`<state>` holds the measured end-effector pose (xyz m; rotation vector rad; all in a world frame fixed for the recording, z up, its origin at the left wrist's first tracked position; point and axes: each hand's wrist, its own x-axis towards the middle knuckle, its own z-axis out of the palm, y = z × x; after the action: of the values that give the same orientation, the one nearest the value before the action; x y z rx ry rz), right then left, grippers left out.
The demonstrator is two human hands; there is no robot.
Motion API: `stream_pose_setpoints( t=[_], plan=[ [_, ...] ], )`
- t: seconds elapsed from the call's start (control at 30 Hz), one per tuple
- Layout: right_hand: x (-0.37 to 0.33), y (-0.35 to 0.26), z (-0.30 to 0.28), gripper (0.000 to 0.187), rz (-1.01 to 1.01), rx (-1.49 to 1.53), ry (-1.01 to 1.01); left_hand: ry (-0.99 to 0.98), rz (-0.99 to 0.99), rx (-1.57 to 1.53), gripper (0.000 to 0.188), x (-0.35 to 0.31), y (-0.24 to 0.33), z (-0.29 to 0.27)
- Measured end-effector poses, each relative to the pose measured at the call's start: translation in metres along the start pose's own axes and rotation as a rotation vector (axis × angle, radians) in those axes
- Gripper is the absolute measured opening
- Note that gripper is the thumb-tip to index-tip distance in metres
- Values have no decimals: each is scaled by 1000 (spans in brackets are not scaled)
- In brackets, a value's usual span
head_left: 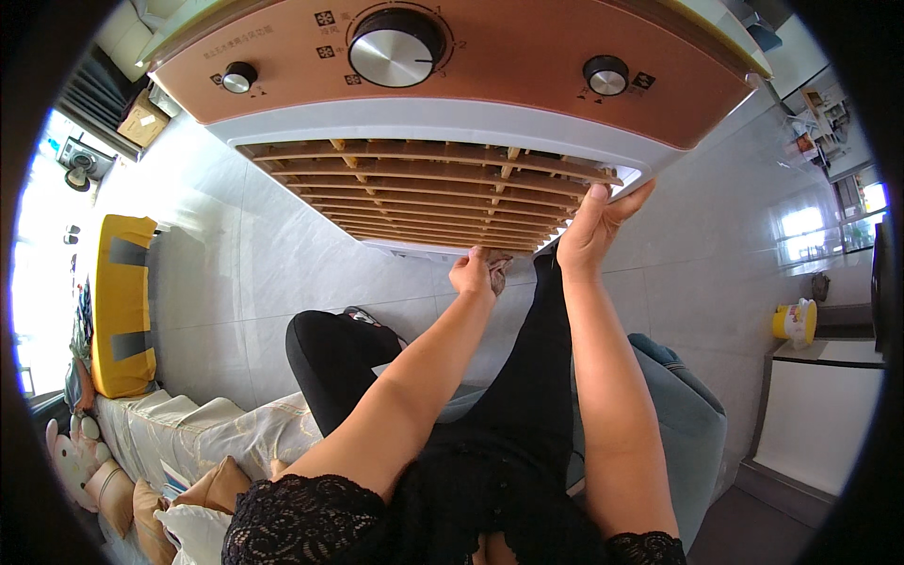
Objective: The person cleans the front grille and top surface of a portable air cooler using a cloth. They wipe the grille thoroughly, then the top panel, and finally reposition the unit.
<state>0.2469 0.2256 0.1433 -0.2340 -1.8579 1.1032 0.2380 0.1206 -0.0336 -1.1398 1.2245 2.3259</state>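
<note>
An air cooler (311, 121) with a copper-coloured control panel, white frame and three silver-and-black knobs stands right in front of me. Below the panel, its louvre grille (424, 179) has brown horizontal slats. My left hand (470, 273) is closed on a crumpled greyish-brown cloth (499, 270) by the grille's lower edge; whether the cloth touches the slats I cannot tell. My right hand (591, 231) grips the right side of the cooler's frame, its thumb at the end of the slats and its fingers spread along the outer edge.
A blue-grey chair (683, 414) is under and beside me. To the left are a yellow-and-grey box (124, 306) and a cloth-covered sofa (235, 428) with cushions and a plush rabbit (71, 461). At right, a yellow tub (796, 322) stands on a white cabinet (815, 410).
</note>
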Motion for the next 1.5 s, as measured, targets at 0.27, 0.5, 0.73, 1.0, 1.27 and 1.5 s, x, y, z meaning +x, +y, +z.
stream_pose_setpoints(
  t=[0.27, 0.5, 0.73, 1.0, 1.27, 1.5],
  plan=[
    [-2, 1, 0, 81, 22, -38, 38, -7, 106, -103, 16, 12, 39, -50],
    [-1, -6, 2, 82, 19, -42, 16, -564, -203, -2, 7, 29, 13, -49],
    [2, -14, -3, 73, -18, -17, 61, -715, 278, 192, 22, -93, 109, -30],
    [-2, -15, 1, 73, -15, -108, 88, 27, 1567, 362, 49, -78, 199, -7],
    [-2, -11, -5, 74, -55, -154, 38, -422, 1626, 604, 50, -107, 187, -24],
    [-6, -9, -2, 77, -36, -222, 97, -147, 1509, 688, 32, -120, 299, -25]
  ],
)
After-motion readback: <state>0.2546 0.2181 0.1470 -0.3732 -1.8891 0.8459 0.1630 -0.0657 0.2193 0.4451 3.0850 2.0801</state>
